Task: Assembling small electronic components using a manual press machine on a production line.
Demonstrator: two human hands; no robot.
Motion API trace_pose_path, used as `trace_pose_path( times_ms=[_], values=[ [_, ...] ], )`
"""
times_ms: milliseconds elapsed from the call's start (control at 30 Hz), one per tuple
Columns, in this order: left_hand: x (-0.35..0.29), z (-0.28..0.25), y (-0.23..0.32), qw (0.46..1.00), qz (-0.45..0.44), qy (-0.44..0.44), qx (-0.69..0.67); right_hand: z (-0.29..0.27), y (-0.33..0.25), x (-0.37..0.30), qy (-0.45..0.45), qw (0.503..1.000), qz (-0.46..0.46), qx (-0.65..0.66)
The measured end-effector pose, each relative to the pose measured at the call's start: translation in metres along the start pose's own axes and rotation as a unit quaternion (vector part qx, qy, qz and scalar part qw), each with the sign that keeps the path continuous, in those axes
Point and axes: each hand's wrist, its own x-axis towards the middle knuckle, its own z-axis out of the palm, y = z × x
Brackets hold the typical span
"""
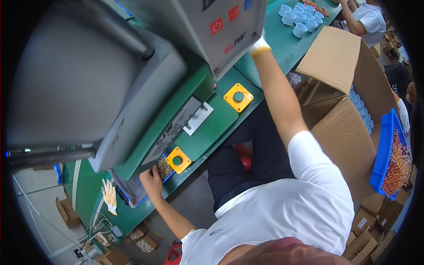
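Many small bits [165, 169], lower left, look unused; what is done is unclear. One cannot tell if the left hand [151, 180] beside them or half-hidden right hand [261, 44] grips anything.

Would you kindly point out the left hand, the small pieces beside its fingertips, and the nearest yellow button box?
Left hand [151, 181], head view: its middle.
Small pieces [164, 168], head view: exposed part of the pile.
Yellow button box [177, 160], head view: its central button.
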Motion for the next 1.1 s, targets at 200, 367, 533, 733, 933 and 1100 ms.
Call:
trace_pose_path(
  times_ms=[200, 367, 533, 733, 933, 1100],
  values=[
    [-0.002, 0.009, -0.009, 1.0, 0.003, 0.014, -0.002, 0.078, 0.114, 0.066, -0.224, 0.925, 0.002, -0.306],
    [-0.001, 0.009, 0.002, 0.997, -0.038, 0.03, -0.053, 0.007, 0.126, 0.077, -0.102, 0.899, -0.105, -0.413],
    [0.005, 0.001, 0.012, 1.0, -0.015, -0.008, -0.017, -0.117, 0.17, 0.096, 0.126, 0.786, 0.016, -0.605],
    [0.003, 0.006, -0.011, 0.998, 0.032, 0.024, -0.052, -0.15, 0.192, 0.074, 0.091, 0.797, 0.205, -0.561],
    [0.004, 0.0, 0.002, 0.998, 0.013, 0.027, -0.051, -0.094, 0.067, -0.015, 0.236, 0.958, -0.03, 0.158],
    [-0.003, -0.002, -0.003, 0.999, -0.023, 0.019, -0.037, -0.04, -0.079, -0.201, 0.006, 0.97, -0.17, 0.176]
  ],
)
